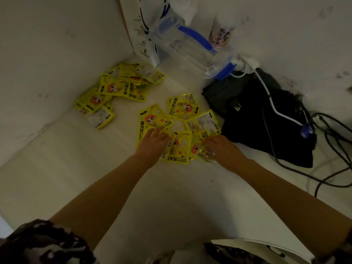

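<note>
While left hand (154, 141) lies flat on yellow packets (181, 148), right hand (219, 147), grip unclear.

The yellow sachets (180, 149) lie in two groups: the near group (202, 121) shows about eight and the far pile (118, 88) about ten, not exact because they overlap. There are two hands, the left hand (154, 141) and the right hand (222, 146). Also one clear container (190, 52), one black bag (253, 119), one bottle (221, 35), one white carton (133, 25) and several cables (333, 168)
</note>
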Demonstrator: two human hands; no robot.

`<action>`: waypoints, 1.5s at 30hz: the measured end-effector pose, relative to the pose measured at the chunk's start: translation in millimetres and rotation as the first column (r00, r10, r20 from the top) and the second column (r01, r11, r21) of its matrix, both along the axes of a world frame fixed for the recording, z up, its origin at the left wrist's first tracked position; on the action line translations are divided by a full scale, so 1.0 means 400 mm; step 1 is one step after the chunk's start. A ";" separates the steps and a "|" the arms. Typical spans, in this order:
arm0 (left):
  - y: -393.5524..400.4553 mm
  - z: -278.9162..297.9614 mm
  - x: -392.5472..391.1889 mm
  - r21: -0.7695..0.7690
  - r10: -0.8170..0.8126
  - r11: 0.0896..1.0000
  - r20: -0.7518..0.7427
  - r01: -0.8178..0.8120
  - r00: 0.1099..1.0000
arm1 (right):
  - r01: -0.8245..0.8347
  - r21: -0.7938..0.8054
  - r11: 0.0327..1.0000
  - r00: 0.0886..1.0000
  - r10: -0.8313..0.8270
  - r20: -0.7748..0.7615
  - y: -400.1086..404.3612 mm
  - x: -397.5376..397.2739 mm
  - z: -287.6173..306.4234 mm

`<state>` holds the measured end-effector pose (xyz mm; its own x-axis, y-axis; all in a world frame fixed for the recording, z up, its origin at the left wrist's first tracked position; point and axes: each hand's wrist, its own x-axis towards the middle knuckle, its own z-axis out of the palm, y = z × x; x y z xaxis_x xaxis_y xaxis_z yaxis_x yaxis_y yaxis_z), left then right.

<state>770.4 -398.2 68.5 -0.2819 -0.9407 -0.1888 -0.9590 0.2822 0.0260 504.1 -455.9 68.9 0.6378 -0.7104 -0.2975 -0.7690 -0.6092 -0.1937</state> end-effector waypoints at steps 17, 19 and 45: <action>0.085 0.039 0.081 0.333 0.726 0.686 -0.364 -0.646 0.583 | 0.292 0.408 0.865 0.943 -0.330 0.025 0.013 0.012 0.071; 0.061 0.066 0.085 0.416 0.816 0.533 -0.483 -0.737 0.318 | 0.344 0.496 0.797 0.877 -0.461 0.133 0.014 0.031 0.060; -0.224 0.002 0.049 0.731 0.759 0.181 -0.529 -0.657 -0.379 | 0.653 0.701 0.287 0.376 -0.926 0.030 -0.043 0.270 -0.033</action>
